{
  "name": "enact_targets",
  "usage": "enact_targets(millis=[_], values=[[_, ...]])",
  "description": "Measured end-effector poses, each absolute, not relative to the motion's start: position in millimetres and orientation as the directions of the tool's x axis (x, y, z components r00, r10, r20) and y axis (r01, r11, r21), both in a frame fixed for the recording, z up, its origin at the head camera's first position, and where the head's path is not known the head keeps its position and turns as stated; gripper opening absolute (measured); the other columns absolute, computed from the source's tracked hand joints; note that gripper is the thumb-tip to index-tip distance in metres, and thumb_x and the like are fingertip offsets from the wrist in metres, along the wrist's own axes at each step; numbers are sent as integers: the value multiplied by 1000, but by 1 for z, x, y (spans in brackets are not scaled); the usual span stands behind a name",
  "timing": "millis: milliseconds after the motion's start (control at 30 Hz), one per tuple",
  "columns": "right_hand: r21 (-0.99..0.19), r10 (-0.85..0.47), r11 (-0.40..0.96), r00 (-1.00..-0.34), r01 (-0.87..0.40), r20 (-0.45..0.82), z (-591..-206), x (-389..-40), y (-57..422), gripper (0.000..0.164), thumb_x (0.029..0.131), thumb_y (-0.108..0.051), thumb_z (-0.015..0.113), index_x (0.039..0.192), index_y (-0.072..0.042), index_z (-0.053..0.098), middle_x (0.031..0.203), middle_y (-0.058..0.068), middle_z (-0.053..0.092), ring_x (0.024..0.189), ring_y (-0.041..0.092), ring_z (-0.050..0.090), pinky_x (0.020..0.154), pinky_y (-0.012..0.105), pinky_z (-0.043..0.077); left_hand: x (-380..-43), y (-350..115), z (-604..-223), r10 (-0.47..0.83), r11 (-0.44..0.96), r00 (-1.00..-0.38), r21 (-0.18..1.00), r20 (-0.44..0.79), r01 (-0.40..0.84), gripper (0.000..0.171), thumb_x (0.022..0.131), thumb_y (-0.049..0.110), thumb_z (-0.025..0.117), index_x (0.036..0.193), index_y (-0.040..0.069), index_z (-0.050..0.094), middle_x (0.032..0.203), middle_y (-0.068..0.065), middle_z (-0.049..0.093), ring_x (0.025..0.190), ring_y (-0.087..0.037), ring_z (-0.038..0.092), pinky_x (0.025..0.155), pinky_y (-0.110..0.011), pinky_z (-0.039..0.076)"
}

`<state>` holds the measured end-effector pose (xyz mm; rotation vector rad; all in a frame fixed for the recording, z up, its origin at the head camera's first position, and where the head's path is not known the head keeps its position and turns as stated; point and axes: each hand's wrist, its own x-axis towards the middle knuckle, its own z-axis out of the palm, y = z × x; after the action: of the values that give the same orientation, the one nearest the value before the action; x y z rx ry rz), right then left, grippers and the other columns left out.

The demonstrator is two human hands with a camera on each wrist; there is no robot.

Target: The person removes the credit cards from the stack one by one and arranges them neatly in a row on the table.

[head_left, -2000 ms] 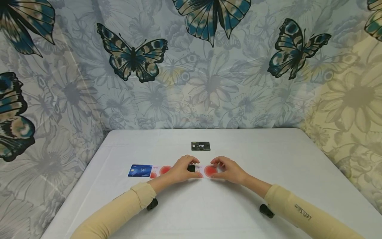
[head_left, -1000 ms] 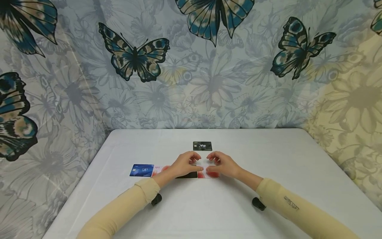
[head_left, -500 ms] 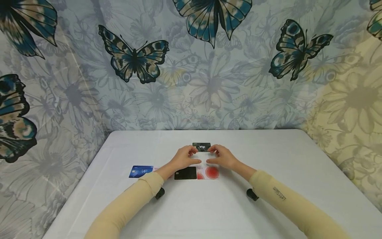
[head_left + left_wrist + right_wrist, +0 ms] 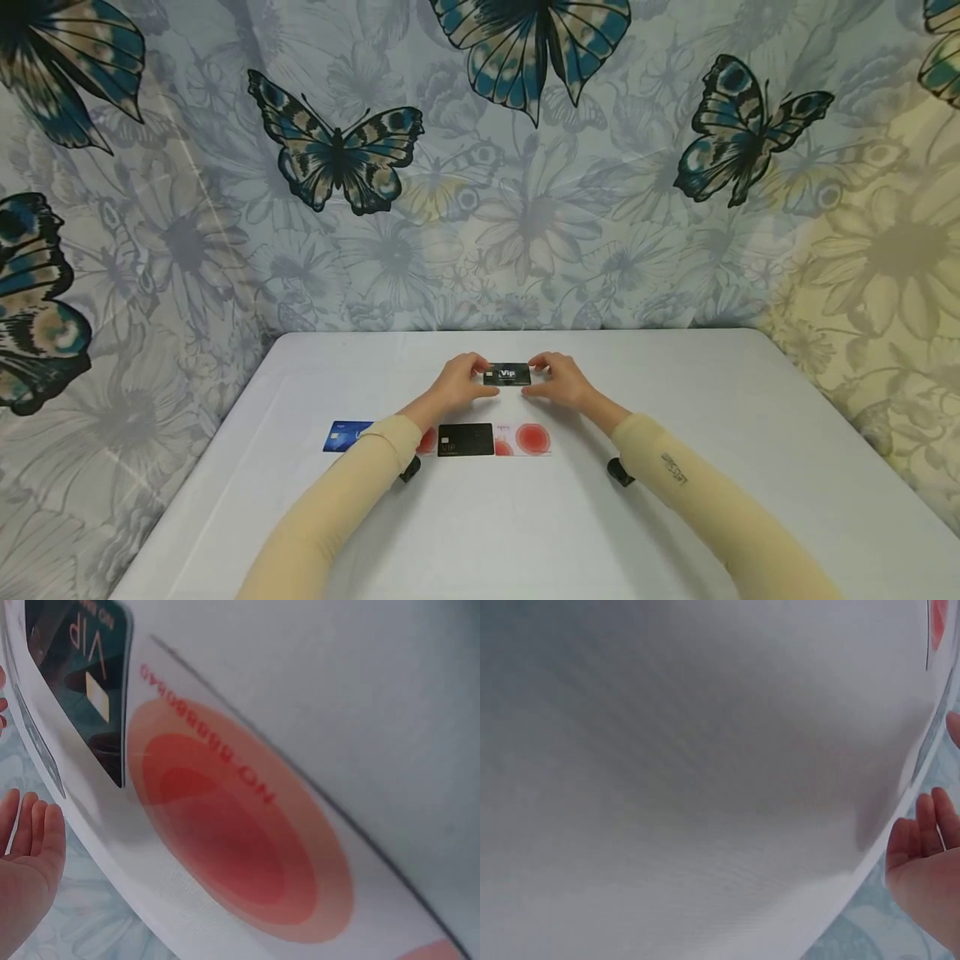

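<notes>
In the head view a dark Vip card (image 4: pixel 507 374) lies far back on the white table. At its left end is my left hand (image 4: pixel 455 381), fingers and thumb apart around the corner. My right hand (image 4: pixel 564 382) mirrors it at the right end; whether either hand touches the card is hard to tell. Nearer lies a row of cards: a blue card (image 4: pixel 345 436), partly under my left sleeve, a mostly covered pink-and-red card (image 4: pixel 427 442), a black VIP card (image 4: pixel 466 440) and another red-circled card (image 4: pixel 533 438). The left wrist view shows a red-circled card (image 4: pixel 232 825) close up.
The white table (image 4: pixel 675 517) reaches back to a butterfly-patterned cloth (image 4: pixel 525 250). Both forearms pass over the table, the left one above the card row. Small black devices (image 4: pixel 620 472) sit under the wrists.
Both hands have left the card row, where they were around the right red-circled card, and moved back to either side of the far Vip card. The black card in the row is now uncovered.
</notes>
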<state>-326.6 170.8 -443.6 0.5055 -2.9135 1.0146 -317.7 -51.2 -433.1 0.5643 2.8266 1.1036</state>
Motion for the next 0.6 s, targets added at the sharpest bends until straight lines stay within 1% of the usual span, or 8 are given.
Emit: enact_targets(millis=[167, 333, 467, 600], values=[[-582, -275, 761, -955, -287, 112, -444, -333, 170, 51, 72, -26, 79, 113, -3, 59, 105, 14, 58, 98, 30, 47, 86, 42, 37, -326, -51, -436, 360, 707, -929, 626, 80, 328, 46, 77, 26, 74, 112, 1, 56, 106, -13, 56, 97, -26, 52, 85, -35, 42], [-559, -263, 784, -960, -269, 92, -445, -337, 167, 52, 72, -28, 78, 114, -3, 59, 109, 14, 58, 104, 32, 45, 90, 44, 35, -332, -50, -440, 326, 739, -943, 606, 64, 296, 48, 78, 27, 73, 114, 2, 56, 106, -12, 55, 98, -24, 50, 87, -35, 40], [-550, -253, 796, -964, -254, 79, -446, -339, 166, 53, 73, -28, 78, 115, -2, 59, 110, 15, 57, 106, 32, 44, 90, 45, 35, -335, -48, -441, 301, 760, -952, 592, 46, 269, 51, 78, 31, 73, 117, 3, 55, 107, -10, 53, 101, -24, 47, 90, -36, 38], [-540, -248, 806, -967, -243, 65, -448, -341, 166, 53, 73, -30, 77, 115, -3, 59, 109, 14, 56, 106, 32, 43, 90, 45, 35, -339, -46, -441, 300, 789, -953, 554, 31, 266, 53, 78, 33, 73, 118, 3, 54, 108, -9, 52, 103, -24, 45, 90, -36, 38]])
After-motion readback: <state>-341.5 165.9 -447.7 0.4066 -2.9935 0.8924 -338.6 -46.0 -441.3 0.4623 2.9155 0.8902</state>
